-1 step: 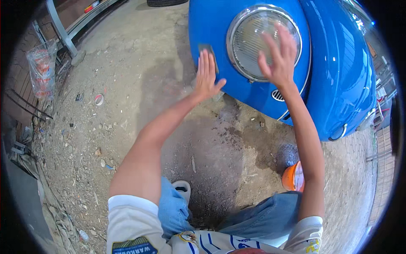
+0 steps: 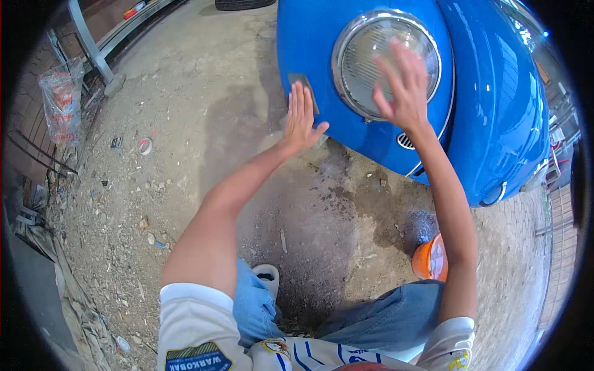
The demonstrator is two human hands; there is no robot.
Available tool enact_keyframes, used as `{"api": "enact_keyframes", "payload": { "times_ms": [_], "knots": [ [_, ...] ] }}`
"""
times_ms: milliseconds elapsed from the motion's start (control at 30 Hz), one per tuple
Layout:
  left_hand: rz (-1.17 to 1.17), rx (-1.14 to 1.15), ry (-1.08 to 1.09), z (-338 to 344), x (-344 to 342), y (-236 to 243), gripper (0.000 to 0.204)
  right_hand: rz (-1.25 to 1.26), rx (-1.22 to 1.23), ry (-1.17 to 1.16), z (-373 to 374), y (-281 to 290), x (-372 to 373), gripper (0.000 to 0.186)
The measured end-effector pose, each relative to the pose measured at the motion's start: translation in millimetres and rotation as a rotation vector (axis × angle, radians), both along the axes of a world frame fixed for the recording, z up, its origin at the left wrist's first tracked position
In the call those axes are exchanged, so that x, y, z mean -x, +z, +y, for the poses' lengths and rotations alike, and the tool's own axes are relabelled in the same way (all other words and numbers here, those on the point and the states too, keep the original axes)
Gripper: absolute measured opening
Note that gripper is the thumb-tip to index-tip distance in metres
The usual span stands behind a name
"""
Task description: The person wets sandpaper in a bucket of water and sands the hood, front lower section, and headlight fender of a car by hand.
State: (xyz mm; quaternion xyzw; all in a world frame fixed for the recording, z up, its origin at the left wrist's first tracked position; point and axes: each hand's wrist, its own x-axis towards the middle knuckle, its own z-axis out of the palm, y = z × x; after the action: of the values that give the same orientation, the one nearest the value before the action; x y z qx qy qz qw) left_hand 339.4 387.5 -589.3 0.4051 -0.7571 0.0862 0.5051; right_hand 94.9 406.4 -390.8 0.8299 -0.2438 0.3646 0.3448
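Note:
My left hand (image 2: 301,117) lies flat with straight fingers and thumb apart over a thin grey sheet (image 2: 302,91), perhaps sandpaper. The sheet is pressed against the left side of the blue car front (image 2: 346,127). My right hand (image 2: 405,93), blurred, is open with spread fingers over the round headlight (image 2: 354,68) and its chrome rim. Nothing shows in it, and I cannot tell whether it touches the glass. Just below the lamp is a small oval grille (image 2: 405,140) in the blue panel.
An orange bucket (image 2: 427,260) stands on the ground near my right forearm. A glossy blue fender (image 2: 501,111) curves away at the right. To the left are a tape roll (image 2: 145,146), a plastic bag (image 2: 60,105) and a metal frame (image 2: 90,40). A tyre (image 2: 244,4) is at the far edge.
My left hand and the grey sheet have slid slightly down along the blue panel. My right hand has shifted a little left and down over the headlight.

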Motion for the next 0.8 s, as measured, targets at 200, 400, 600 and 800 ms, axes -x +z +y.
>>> {"api": "enact_keyframes", "payload": {
  "times_ms": [200,400,600,800],
  "knots": [
    [0.323,-0.072,0.118,-55,-21,58,0.110,0.015,0.038,0.035,-5,-1,-7,0.056],
    [0.484,-0.176,-0.007,-8,19,-13,0.110,-0.053,0.035,-0.031,-3,-30,-10,0.050],
    [0.646,-0.352,0.092,-42,2,24,0.112,-0.027,0.059,-0.102,-6,-52,-10,0.047],
    [0.749,-0.323,0.020,-68,-13,71,0.112,-0.060,0.105,-0.122,-12,-57,-15,0.043]
  ]
}}
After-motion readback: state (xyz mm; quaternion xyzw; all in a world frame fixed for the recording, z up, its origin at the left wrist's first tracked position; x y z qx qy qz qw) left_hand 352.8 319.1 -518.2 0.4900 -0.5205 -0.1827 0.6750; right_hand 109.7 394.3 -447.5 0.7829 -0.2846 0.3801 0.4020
